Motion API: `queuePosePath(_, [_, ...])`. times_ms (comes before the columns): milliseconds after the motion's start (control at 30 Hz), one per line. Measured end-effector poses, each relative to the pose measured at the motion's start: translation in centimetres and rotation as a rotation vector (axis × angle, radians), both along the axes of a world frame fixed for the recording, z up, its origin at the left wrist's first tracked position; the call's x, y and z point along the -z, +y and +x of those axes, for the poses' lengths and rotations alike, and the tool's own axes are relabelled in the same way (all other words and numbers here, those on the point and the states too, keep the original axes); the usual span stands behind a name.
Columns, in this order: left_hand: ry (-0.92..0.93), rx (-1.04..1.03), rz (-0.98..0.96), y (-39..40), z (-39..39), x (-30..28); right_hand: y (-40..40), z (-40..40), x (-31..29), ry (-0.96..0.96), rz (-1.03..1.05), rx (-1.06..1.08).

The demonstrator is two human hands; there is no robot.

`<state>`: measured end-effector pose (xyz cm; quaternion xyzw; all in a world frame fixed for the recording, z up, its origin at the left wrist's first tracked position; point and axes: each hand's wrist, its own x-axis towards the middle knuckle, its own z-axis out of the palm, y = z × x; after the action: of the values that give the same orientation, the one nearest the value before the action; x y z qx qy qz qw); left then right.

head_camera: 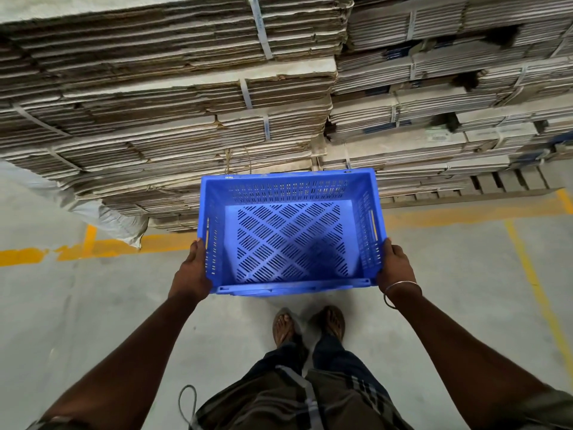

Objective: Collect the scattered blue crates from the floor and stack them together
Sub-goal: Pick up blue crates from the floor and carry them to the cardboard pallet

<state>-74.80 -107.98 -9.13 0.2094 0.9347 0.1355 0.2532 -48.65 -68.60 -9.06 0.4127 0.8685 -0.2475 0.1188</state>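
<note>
An empty blue crate (pixel 290 234) with slotted walls and a perforated floor hangs in the air in front of me, open side up, above the concrete floor. My left hand (pixel 193 271) grips its left wall near the close corner. My right hand (pixel 395 268), with a metal bangle on the wrist, grips the right wall opposite. Both arms are stretched forward. No other crate is in view.
Tall strapped bundles of flattened cardboard (pixel 173 97) rise just beyond the crate, with more on pallets (pixel 449 97) to the right. Yellow floor lines (pixel 102 246) run in front of them. A white sack (pixel 102 215) lies at the left. My sandalled feet (pixel 310 327) stand below the crate.
</note>
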Motion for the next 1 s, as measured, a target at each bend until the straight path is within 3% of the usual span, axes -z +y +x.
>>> queuePosePath(633, [-0.035,-0.019,0.071,0.9,1.1,-0.6,0.5,0.0,-0.2,0.012,-0.081,0.047])
queuePosePath(1000, [0.129,0.358,0.206,5.7,0.6,-3.2,1.3,-0.9,-5.5,0.042,0.032,-0.046])
